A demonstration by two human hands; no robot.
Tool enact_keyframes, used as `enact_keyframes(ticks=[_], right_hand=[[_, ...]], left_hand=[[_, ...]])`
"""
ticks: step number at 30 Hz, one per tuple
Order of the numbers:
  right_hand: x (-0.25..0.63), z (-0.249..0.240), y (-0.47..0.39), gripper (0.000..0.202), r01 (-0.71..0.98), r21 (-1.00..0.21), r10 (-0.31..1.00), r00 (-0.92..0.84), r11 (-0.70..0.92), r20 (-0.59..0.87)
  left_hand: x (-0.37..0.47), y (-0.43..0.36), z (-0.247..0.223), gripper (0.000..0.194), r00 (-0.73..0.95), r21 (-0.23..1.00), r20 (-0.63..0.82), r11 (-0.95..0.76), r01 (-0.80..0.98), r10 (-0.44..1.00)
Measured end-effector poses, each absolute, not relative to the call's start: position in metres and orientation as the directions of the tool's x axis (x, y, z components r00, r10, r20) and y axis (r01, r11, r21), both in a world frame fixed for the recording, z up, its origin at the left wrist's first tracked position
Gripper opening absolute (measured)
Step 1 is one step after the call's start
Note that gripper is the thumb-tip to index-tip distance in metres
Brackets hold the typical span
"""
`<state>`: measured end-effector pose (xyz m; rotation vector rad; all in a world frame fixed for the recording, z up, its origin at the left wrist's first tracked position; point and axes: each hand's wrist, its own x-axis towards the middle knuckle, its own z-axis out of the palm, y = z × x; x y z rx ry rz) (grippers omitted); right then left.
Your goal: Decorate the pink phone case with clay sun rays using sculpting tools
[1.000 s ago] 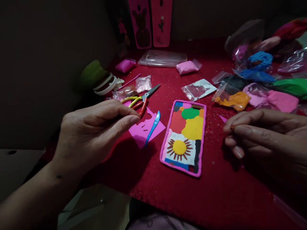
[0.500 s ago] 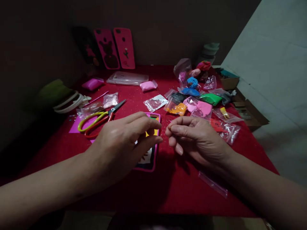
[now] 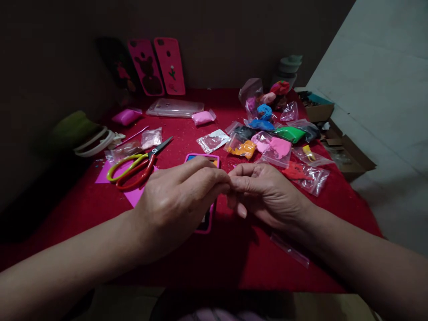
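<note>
My left hand (image 3: 187,191) reaches over a pink-rimmed phone case (image 3: 206,231), hiding most of it. Its thumb and fingers are pinched together and meet the fingertips of my right hand (image 3: 264,189). The right hand is closed too, thumb against forefinger, on a tiny orange-brown bit of clay that showed there a moment earlier; the touching fingertips now cover it. Left of my hands lie scissors (image 3: 133,171) with yellow and red handles, partly over a purple sheet (image 3: 133,197). Beyond the right hand is a bag of red clay (image 3: 301,173).
Bags of orange (image 3: 245,149), pink (image 3: 280,147) and green clay (image 3: 290,133) cluster at the right. Decorated phone cases (image 3: 170,67) lean at the back, with clear cases (image 3: 175,108) before them. A green-lidded bottle (image 3: 289,67) and cardboard boxes (image 3: 351,154) stand beyond.
My left hand has closed its fingers and moved right to meet the right fingertips, covering more of the phone case. The view has shifted slightly.
</note>
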<state>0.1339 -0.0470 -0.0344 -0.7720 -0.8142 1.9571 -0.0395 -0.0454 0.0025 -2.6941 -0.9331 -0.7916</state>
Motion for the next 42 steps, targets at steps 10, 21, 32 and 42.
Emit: enact_keyframes(ticks=[10,21,32,42], right_hand=[[0.135,-0.041,-0.044,0.013,-0.480,-0.749,0.842,-0.506,-0.457,-0.190],[0.134,-0.038,-0.046,0.015,-0.459,-0.775,0.859,-0.469,-0.435,-0.205],[0.134,-0.039,-0.045,0.017,-0.451,-0.771,0.852,-0.476,-0.449,-0.217],[0.135,-0.041,-0.046,0.019,-0.343,-0.859,0.863,-0.465,-0.379,-0.195]], left_hand=[[-0.042,-0.044,-0.002,0.010,0.653,-0.002,0.534,-0.771,0.637,0.538],[-0.043,-0.044,-0.003,0.012,0.658,0.008,0.522,-0.775,0.632,0.542],[-0.043,-0.044,-0.003,0.009,0.661,0.042,0.520,-0.789,0.613,0.542],[-0.041,-0.038,-0.009,0.008,0.638,0.172,0.514,-0.797,0.579,0.574]])
